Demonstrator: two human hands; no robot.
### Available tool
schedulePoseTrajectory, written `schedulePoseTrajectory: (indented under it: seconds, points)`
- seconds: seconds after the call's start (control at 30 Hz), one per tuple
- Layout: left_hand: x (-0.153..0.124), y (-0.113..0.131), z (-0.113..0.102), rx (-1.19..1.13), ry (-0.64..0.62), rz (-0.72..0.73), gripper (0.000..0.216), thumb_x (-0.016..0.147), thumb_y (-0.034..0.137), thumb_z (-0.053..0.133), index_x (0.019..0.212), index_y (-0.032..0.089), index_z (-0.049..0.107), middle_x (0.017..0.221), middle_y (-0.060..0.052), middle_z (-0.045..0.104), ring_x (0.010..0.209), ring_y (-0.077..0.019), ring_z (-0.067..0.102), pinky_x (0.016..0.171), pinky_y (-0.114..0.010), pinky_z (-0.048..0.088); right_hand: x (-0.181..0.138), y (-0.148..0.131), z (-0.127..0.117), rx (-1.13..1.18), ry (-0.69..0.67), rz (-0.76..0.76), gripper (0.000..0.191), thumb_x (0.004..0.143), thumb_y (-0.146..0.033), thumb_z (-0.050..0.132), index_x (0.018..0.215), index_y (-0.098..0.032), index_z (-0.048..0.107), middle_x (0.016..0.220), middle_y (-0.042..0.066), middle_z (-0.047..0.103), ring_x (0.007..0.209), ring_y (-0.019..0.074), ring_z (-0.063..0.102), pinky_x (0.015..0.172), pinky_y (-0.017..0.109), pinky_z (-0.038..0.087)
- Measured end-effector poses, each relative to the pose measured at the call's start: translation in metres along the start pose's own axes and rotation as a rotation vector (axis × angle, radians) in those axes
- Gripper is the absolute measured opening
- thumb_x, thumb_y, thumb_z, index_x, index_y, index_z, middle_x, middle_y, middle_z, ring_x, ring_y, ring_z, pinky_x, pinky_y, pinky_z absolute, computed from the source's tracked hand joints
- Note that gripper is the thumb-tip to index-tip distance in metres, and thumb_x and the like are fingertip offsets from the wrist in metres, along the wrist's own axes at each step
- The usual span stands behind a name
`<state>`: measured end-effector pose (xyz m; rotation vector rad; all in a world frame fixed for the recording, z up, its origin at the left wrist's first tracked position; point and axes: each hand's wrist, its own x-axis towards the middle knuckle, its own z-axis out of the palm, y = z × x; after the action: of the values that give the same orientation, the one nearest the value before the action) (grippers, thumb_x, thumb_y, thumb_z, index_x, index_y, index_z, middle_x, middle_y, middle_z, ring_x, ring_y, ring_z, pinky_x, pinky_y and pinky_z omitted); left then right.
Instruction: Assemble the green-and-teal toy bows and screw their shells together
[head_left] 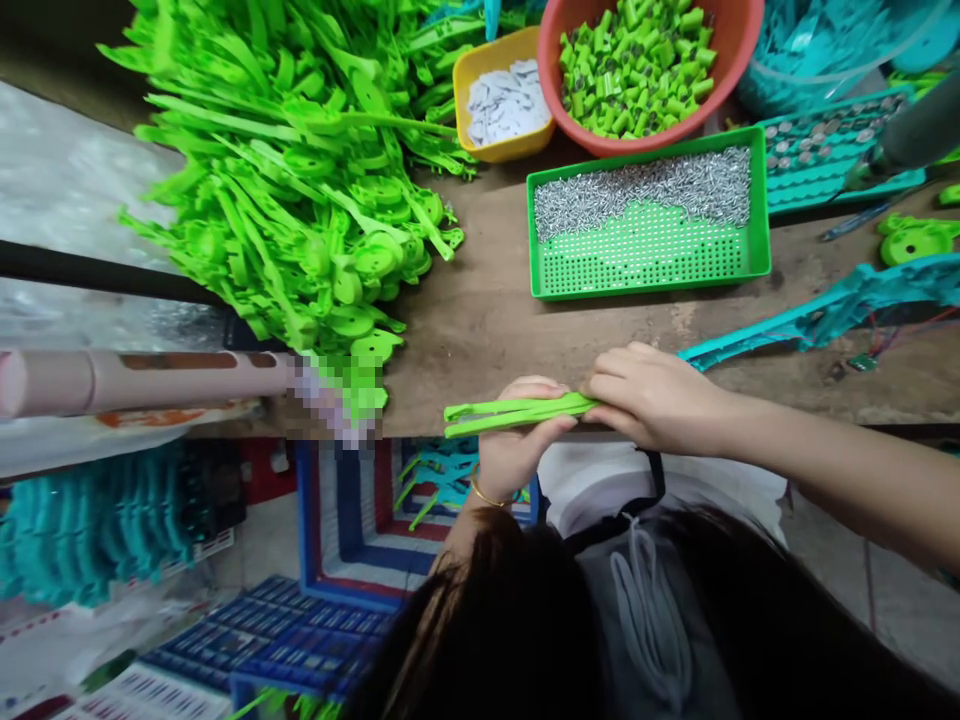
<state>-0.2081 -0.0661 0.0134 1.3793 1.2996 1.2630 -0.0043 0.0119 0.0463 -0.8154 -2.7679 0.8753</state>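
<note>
A long, narrow bright-green plastic part (pixel 517 408) is held level at the front edge of the wooden bench, with a slit showing between two layers. My left hand (pixel 517 445), with a gold bangle at the wrist, grips it from below near its middle. Around its right end the fingers of my right hand (pixel 645 395) are closed, so that end is hidden. A teal plastic part (pixel 810 320) with thin wires lies on the bench just beyond my right hand. Past my hands stands a green perforated tray (pixel 649 285) of small metal screws or pins.
A big heap of green plastic parts (pixel 322 200) covers the left of the bench (pixel 480 310). Along the back stand a yellow bin (pixel 502 155) of white pieces and a red bowl (pixel 551 90) of green pieces. A pink bar (pixel 165 383) juts in from the left.
</note>
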Motion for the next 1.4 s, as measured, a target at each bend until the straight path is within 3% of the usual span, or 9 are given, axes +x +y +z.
schedulePoseTrajectory:
  seconds: [0.1,0.2,0.33,0.5,0.63,0.87,0.97,1.1,1.4]
  points:
    - [-0.001,0.008,-0.02,-0.021,0.071,-0.076,0.032,0.079,0.034,0.077,0.107,0.021,0.069,0.1,-0.007,0.071,0.093,-0.0198,0.068,0.083,-0.035,0.056,-0.001,0.0,-0.006,0.008,-0.032,0.022,0.025,0.097,-0.034,0.049,0.094,-0.016,0.065,0.096,0.01,0.067,0.088,0.021,0.056,0.079,0.033,0.035]
    - [0.001,0.015,-0.03,0.008,0.167,0.02,0.019,0.08,0.03,0.076,0.096,0.021,0.073,0.094,-0.005,0.071,0.089,-0.0175,0.067,0.08,-0.03,0.054,0.006,-0.009,-0.012,0.053,-0.073,0.056,0.023,0.095,-0.034,0.053,0.102,-0.016,0.066,0.099,0.01,0.068,0.091,0.0229,0.057,0.08,0.034,0.035]
    - [0.003,0.018,-0.025,0.049,0.174,0.082,0.017,0.078,0.029,0.078,0.093,0.023,0.075,0.088,-0.003,0.072,0.085,-0.0174,0.067,0.08,-0.03,0.054,0.02,-0.026,-0.007,0.186,-0.021,0.052,0.034,0.096,-0.041,0.05,0.113,-0.015,0.064,0.103,0.011,0.069,0.096,0.0235,0.058,0.083,0.035,0.037]
    - [-0.006,0.021,-0.026,0.022,0.17,-0.122,0.027,0.081,0.042,0.073,0.098,0.021,0.074,0.093,-0.006,0.074,0.084,-0.0192,0.071,0.077,-0.031,0.057,0.026,-0.024,0.01,0.269,0.08,-0.008,0.032,0.099,-0.039,0.045,0.105,-0.014,0.065,0.095,0.009,0.069,0.091,0.0209,0.057,0.081,0.033,0.038]
    - [-0.009,0.025,-0.03,0.015,0.208,-0.087,0.027,0.086,0.043,0.067,0.099,0.021,0.073,0.094,-0.007,0.075,0.088,-0.0212,0.072,0.081,-0.034,0.058,0.025,-0.021,0.012,0.266,0.104,-0.028,0.033,0.099,-0.039,0.044,0.108,-0.015,0.064,0.095,0.009,0.07,0.092,0.0211,0.058,0.082,0.034,0.038]
    - [0.002,0.015,-0.025,-0.117,0.282,-0.038,0.025,0.086,0.045,0.068,0.1,0.024,0.072,0.09,-0.003,0.074,0.083,-0.0196,0.073,0.074,-0.032,0.059,0.015,-0.021,-0.014,0.085,-0.055,0.194,0.027,0.095,-0.035,0.052,0.111,-0.018,0.064,0.102,0.011,0.072,0.094,0.0249,0.063,0.079,0.035,0.04]
    - [0.006,0.007,-0.014,-0.189,0.163,-0.036,0.039,0.077,0.051,0.076,0.104,0.024,0.07,0.091,-0.004,0.073,0.084,-0.0191,0.072,0.075,-0.032,0.059,0.011,-0.017,-0.015,0.104,-0.058,0.186,0.018,0.093,-0.031,0.055,0.101,-0.019,0.066,0.093,0.008,0.072,0.088,0.0228,0.064,0.076,0.033,0.039]
    - [0.009,0.003,-0.003,-0.005,-0.016,0.002,0.032,0.069,0.031,0.086,0.094,0.02,0.071,0.091,-0.004,0.072,0.085,-0.0166,0.069,0.078,-0.029,0.057,0.008,-0.013,-0.007,0.173,0.017,0.149,0.015,0.092,-0.03,0.057,0.095,-0.019,0.067,0.091,0.006,0.073,0.089,0.0215,0.064,0.079,0.033,0.039]
    - [0.011,0.001,0.002,0.075,-0.002,0.144,0.019,0.072,0.024,0.083,0.086,0.021,0.07,0.084,-0.002,0.072,0.083,-0.017,0.068,0.079,-0.032,0.057,0.005,-0.013,0.0,0.189,0.059,0.089,0.019,0.094,-0.026,0.049,0.088,-0.017,0.065,0.087,0.007,0.07,0.085,0.0196,0.059,0.078,0.032,0.036]
